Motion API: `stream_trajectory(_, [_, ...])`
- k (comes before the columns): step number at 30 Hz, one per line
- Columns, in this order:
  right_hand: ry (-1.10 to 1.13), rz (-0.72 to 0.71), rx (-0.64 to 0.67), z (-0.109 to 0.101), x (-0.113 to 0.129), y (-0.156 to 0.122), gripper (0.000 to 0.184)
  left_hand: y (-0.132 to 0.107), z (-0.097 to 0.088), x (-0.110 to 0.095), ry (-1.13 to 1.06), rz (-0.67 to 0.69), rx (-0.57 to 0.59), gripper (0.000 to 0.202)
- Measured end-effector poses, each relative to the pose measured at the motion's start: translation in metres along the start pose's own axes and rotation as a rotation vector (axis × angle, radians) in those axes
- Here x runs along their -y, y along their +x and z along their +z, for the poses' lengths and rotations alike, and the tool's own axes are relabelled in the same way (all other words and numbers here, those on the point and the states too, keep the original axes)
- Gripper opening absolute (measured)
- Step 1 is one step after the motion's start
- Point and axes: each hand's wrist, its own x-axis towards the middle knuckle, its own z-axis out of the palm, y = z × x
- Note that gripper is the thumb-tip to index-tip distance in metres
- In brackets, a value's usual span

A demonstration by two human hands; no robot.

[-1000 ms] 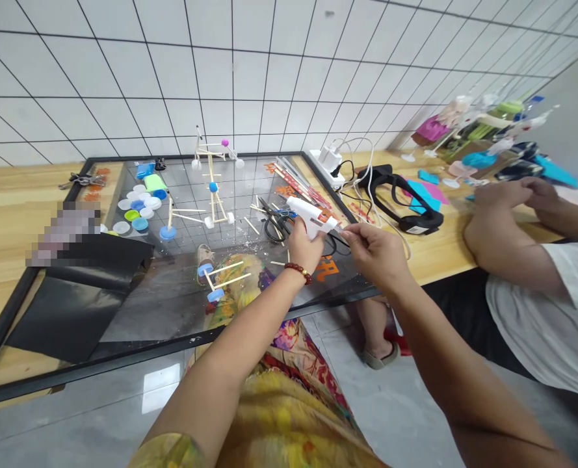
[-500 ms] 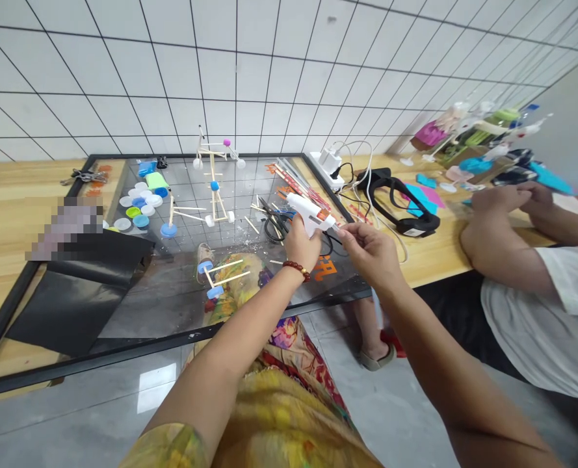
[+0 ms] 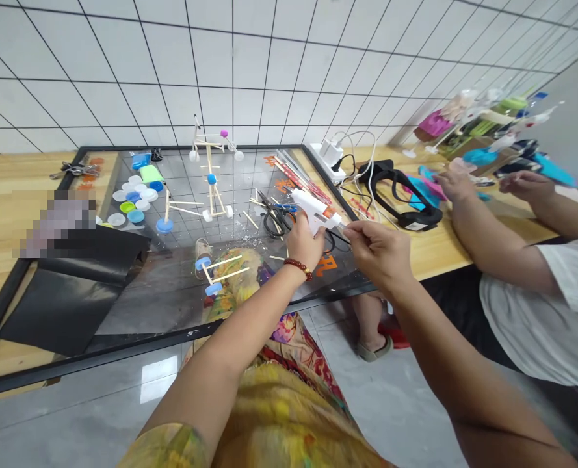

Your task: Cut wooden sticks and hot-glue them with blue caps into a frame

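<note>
Shifting back a little, the right hand pinches narrowly, whatever it holds too fine to tell, just off the nozzle of the white glue gun, gripped in the left hand, its barrel pointing toward the right hand.

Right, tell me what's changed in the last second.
A co-worker's hand moved left, away from their other hand, toward the teal and pink craft sheets. The person's left hand still holds the white plastic hot glue gun, with the right hand beside its nozzle. The wooden-stick model stayed put.
</note>
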Motion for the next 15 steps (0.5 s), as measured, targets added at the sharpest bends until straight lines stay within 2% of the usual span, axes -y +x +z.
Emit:
stream_trajectory(3, [0.189, 0.179, 0.001, 0.003, 0.007, 0.001, 0.014, 0.0, -0.001, -0.002, 0.017, -0.006, -0.01, 0.025])
stream_trajectory(5, [0.387, 0.325, 0.059, 0.004, 0.009, 0.003, 0.015, -0.001, -0.003, -0.003, 0.031, -0.007, -0.012, 0.027])
stream_trajectory(7, [0.648, 0.493, 0.181, 0.003, 0.007, 0.007, 0.02, -0.001, -0.004, -0.004, 0.061, -0.007, 0.0, 0.027])
stream_trajectory(10, [0.966, 0.691, 0.458, -0.002, -0.001, 0.013, 0.029, -0.002, -0.005, -0.005, 0.095, -0.007, 0.027, 0.026])
stream_trajectory(12, [1.022, 0.702, 0.576, -0.006, -0.005, 0.016, 0.034, -0.001, -0.005, -0.005, 0.085, -0.001, 0.034, 0.025])
stream_trajectory(15, [0.869, 0.581, 0.537, -0.01, -0.007, 0.016, 0.036, 0.001, -0.004, -0.003, 0.038, 0.003, 0.039, 0.024])
